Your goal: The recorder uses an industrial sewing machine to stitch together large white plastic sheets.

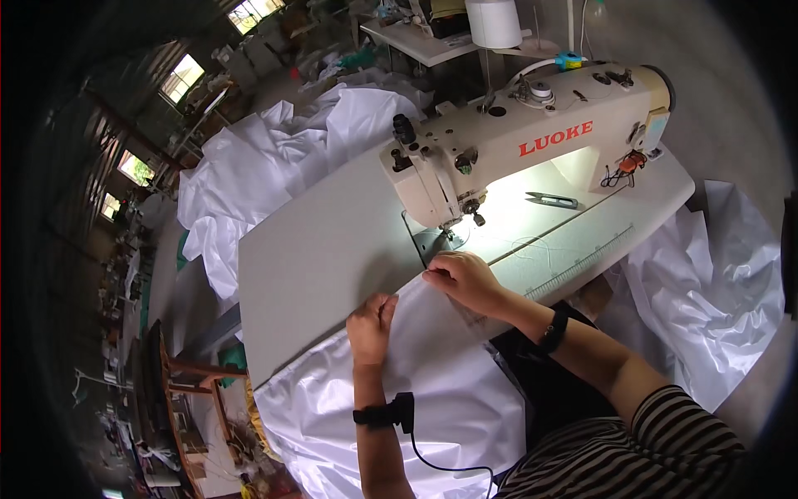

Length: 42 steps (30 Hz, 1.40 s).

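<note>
Feeding step: left hand and right hand, fingers closed pinching white fabric on the table; next likely calls for sliding its edge toward 12 o'clock, under the sewing machine.

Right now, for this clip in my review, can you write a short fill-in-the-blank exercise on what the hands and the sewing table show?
1. Both hands rest on a sheet of ____ fabric.
2. The right hand lies just in front of the ____ machine.
3. The left hand grips the fabric at the ____ of the table.
4. A pair of thread snips lies on the table, to the ____ of the needle.

Missing words: white; sewing; edge; right
</note>
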Tool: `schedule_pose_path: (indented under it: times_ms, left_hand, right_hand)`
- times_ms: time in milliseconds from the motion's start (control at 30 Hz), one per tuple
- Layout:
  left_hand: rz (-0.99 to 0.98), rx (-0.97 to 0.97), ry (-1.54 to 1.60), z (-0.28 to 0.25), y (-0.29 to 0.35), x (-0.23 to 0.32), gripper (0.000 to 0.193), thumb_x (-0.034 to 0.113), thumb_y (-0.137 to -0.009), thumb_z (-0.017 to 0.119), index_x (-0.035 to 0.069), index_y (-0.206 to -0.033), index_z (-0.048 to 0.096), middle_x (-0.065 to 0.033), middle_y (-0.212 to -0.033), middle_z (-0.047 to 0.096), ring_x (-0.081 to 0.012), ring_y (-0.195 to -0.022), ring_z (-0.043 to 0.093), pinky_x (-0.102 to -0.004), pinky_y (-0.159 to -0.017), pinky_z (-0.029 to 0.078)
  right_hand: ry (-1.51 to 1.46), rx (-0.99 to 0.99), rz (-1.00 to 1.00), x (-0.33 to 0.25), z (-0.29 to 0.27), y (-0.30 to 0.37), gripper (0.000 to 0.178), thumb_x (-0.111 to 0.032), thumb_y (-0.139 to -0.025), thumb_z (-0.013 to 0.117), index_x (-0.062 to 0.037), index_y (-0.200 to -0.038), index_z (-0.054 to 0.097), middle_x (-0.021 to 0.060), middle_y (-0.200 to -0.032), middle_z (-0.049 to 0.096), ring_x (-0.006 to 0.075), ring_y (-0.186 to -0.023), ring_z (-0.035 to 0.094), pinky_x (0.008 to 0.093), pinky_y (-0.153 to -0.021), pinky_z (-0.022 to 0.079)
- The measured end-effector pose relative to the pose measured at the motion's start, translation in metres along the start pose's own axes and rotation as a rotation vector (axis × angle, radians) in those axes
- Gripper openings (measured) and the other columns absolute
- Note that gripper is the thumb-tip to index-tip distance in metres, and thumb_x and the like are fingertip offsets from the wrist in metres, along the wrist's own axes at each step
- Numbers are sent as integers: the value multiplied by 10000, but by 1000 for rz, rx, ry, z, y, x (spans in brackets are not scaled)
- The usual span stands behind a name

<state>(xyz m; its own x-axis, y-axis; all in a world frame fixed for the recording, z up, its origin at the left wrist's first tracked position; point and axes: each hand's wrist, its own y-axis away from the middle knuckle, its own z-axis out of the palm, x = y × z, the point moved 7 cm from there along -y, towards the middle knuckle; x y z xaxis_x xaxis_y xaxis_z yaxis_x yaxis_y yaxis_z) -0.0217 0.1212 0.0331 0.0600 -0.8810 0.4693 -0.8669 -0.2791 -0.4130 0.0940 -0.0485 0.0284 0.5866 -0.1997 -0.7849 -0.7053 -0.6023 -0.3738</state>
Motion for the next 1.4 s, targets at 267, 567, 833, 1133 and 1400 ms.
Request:
schedule_pose_path:
  times_ms: [267,567,833,1133,1400]
  left_hand:
    - [251,77,-63,7,-9,48,144,175,-896,689,42,-921,641,-136,-748,619,-314,-616,589,-400,-571,463]
    - [180,446,266,-76,5,65,90,72,-948,641,19,-917,575,9,-821,517,-82,-689,399,-226,-608,345]
    - [186,398,-12,-49,-37,39,131,123,-930,654,18,-861,618,-92,-639,533,-182,-512,435,-350,-481,356]
    - [-25,-149,-123,33,-34,23,382,317,-933,648,-13,-1122,669,-252,-1027,674,-402,-944,647,-434,-834,533]
    - [100,-51,-650,23,-26,31,355,311,-938,648,-10,-1088,657,-198,-922,685,-367,-848,654,-448,-763,532]
  right_hand:
    - [-35,-26,-23,-4,-4,5,272,-284,-910,628,-20,-867,675,147,-809,680,345,-783,655,439,-717,505]
    - [-427,-376,110,-18,-7,140,696,-343,-916,701,-6,-1435,383,254,-1100,649,318,-1004,667,382,-872,506]
    - [-646,-1190,250,-22,59,313,662,-500,-997,502,135,-865,633,305,-804,643,411,-766,641,477,-708,479]
    - [452,-183,382,89,-240,306,653,-310,-861,694,-61,-1411,447,199,-1384,494,367,-1285,478,464,-1057,404]
    - [1046,86,1016,251,-413,473,558,-380,-822,730,-188,-1311,540,58,-1332,552,268,-1223,535,469,-943,496]
